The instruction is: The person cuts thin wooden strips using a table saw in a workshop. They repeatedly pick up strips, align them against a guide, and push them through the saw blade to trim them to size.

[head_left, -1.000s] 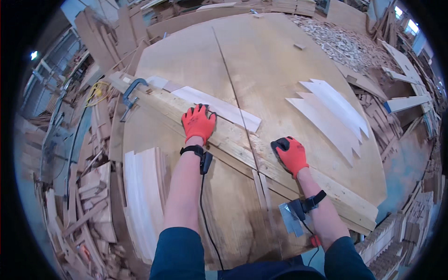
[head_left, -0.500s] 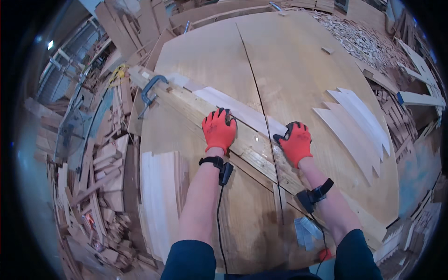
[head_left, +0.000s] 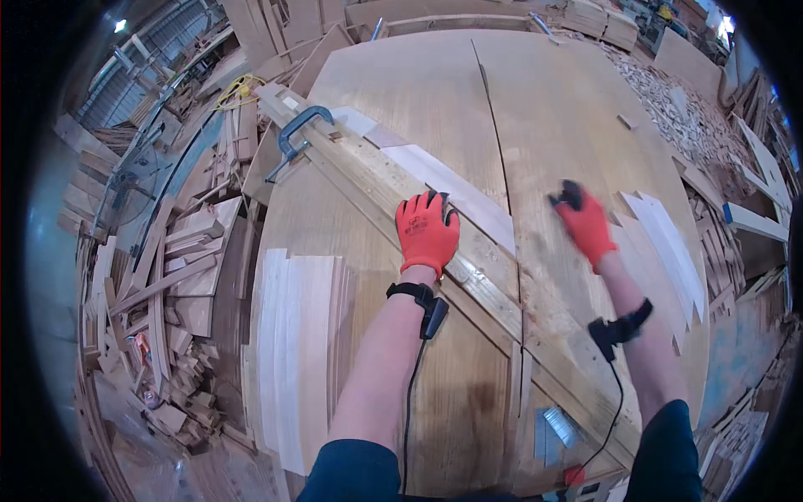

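Observation:
My left hand (head_left: 427, 234), in a red glove with black fingertips, presses on a long wooden beam (head_left: 368, 171) lying diagonally over the plywood table. Its fingers curl over the beam's far edge, beside a pale thin board (head_left: 456, 188) lying along that edge. Off to the right, my right hand (head_left: 585, 222), gloved alike and blurred by motion, hovers over the plywood with thumb and fingers a little apart. Nothing shows in it. Close by lies a fan of pale boards with pointed ends (head_left: 669, 243). A blue C-clamp (head_left: 299, 132) grips the beam's far left end.
A stack of pale boards (head_left: 293, 360) lies on the table's left side. Small metal plates (head_left: 556, 431) rest near the front edge. A dark seam (head_left: 499, 151) crosses the plywood (head_left: 401, 84). Scrap wood (head_left: 184, 276) is heaped at left, wood chips (head_left: 669, 96) at far right.
My right hand has come off the pale board and moved right toward the fanned boards. The left hand stays on the beam. The whole view has shifted slightly.

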A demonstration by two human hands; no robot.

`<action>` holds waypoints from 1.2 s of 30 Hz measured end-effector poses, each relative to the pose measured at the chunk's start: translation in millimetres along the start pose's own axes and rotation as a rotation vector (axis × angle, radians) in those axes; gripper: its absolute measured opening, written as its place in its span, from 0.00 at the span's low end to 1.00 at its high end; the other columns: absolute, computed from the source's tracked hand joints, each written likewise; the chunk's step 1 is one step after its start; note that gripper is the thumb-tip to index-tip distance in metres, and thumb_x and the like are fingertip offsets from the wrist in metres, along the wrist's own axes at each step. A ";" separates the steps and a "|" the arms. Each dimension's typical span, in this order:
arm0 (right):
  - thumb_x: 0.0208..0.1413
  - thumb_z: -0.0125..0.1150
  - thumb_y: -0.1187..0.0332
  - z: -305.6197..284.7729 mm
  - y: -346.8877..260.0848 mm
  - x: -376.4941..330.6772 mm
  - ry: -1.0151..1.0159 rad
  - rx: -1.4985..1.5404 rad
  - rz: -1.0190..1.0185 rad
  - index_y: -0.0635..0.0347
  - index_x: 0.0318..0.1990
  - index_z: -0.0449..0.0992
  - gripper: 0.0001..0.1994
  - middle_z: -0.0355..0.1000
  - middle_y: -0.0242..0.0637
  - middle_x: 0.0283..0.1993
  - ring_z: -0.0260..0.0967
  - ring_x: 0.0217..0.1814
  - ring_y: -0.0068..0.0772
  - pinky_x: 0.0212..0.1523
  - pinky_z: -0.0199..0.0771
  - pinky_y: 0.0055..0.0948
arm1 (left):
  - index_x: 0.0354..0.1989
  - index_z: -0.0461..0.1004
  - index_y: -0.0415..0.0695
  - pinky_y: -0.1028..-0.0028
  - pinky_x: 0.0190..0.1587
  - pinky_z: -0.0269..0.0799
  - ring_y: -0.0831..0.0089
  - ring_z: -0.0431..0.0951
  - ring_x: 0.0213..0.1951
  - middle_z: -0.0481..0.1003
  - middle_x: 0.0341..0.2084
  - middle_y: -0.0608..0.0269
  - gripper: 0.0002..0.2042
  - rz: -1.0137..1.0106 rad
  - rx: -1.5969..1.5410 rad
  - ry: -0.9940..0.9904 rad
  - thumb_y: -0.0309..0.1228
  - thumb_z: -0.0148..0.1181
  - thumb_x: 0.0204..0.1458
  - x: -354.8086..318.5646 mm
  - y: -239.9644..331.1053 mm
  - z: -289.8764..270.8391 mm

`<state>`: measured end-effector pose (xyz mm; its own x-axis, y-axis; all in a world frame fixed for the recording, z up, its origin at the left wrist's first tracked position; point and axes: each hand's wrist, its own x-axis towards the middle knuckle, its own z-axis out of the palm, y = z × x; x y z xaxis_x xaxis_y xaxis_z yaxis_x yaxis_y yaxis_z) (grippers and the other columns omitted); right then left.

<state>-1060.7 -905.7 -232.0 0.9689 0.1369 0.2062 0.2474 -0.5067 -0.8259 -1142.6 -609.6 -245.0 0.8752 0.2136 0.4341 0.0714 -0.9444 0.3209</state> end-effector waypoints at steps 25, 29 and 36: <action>0.48 0.69 0.48 -154.9 22.9 -208.3 -0.523 -0.991 0.069 0.60 0.65 0.66 0.39 0.63 0.56 0.64 0.61 0.64 0.55 0.64 0.65 0.48 | 0.49 0.78 0.46 0.56 0.65 0.57 0.58 0.72 0.55 0.77 0.48 0.59 0.17 0.049 -0.014 0.000 0.38 0.60 0.52 -10.9 3.0 -6.8; 0.51 0.66 0.47 -153.2 17.4 -220.0 -0.459 -0.954 0.109 0.56 0.64 0.68 0.36 0.62 0.53 0.65 0.59 0.66 0.54 0.63 0.63 0.46 | 0.51 0.78 0.47 0.59 0.66 0.56 0.59 0.71 0.57 0.77 0.49 0.60 0.17 0.062 -0.013 -0.056 0.37 0.60 0.53 -10.1 2.6 -6.9; 0.54 0.62 0.45 -177.9 33.2 -242.1 -0.309 -1.045 0.243 0.54 0.63 0.70 0.33 0.61 0.51 0.67 0.55 0.71 0.53 0.67 0.59 0.46 | 0.48 0.78 0.47 0.60 0.66 0.56 0.60 0.70 0.58 0.76 0.51 0.61 0.15 0.053 -0.012 -0.132 0.37 0.60 0.53 -7.0 4.7 -10.1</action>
<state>-1285.5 -1107.1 -215.9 0.9847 0.0691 -0.1600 0.0781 -0.9956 0.0512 -1153.2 -613.1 -238.1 0.9331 0.1281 0.3361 0.0186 -0.9504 0.3106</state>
